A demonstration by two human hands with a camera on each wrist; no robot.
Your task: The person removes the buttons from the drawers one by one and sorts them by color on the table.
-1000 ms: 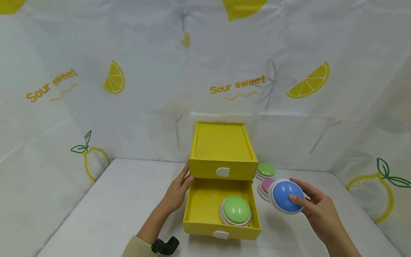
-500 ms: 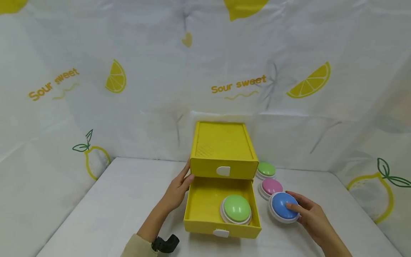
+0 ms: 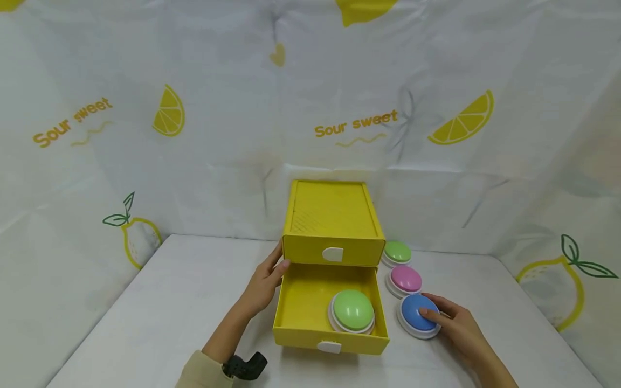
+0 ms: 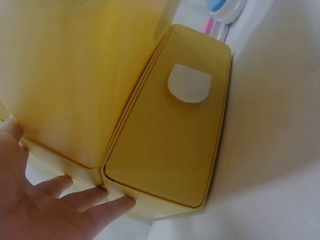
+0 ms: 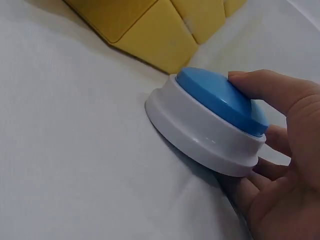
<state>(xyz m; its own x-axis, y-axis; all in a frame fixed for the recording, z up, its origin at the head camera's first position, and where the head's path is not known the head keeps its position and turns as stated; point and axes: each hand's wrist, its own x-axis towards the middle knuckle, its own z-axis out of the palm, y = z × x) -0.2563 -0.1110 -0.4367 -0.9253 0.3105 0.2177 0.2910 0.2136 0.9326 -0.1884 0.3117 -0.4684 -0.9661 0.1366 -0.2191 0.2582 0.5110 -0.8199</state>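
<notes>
In the head view my right hand (image 3: 461,328) holds a blue push-button (image 3: 412,310) with a white base, close over the table right of the box. The thumb lies on the blue dome (image 5: 215,95) and the fingers are round the base's edge. My left hand (image 3: 262,285) rests against the left side of a yellow two-drawer box (image 3: 335,207); its fingers (image 4: 112,210) are spread along that wall in the left wrist view. The lower drawer (image 3: 298,310) is pulled out, with a green push-button (image 3: 353,310) at its right. The upper drawer's front (image 3: 305,250) is flush.
A pink push-button (image 3: 406,278) sits behind the blue one, and another green push-button (image 3: 398,251) stands farther back beside the box. White tab handles (image 3: 330,346) mark the drawer fronts. Behind the white table (image 3: 194,280) hangs a lemon-printed sheet (image 3: 233,134).
My right hand has lowered the blue button toward the table and slightly left, uncovering the pink button. The left hand stays at the box, and the head view has shifted slightly.
</notes>
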